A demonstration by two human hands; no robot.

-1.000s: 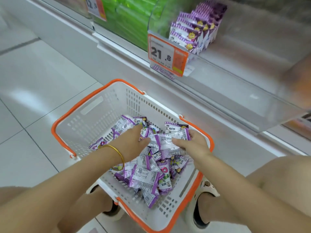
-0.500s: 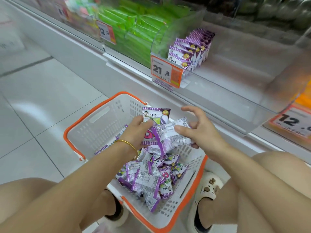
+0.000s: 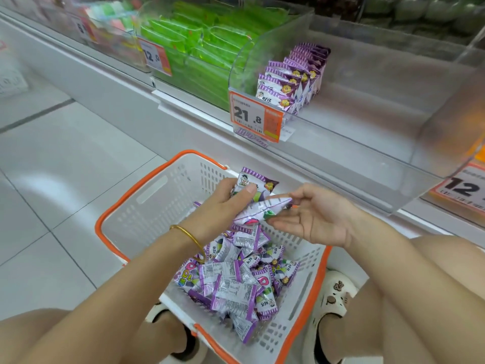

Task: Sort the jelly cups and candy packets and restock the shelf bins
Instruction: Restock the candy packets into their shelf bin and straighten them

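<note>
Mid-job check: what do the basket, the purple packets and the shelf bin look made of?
Basket: rigid moulded plastic, matt white with an orange rim; slotted walls show it. Purple packets: thin glossy film, probably plastic or foil laminate; it crinkles and glints. Shelf bin: clear hard plastic, possibly acrylic; see-through with soft reflections.
</note>
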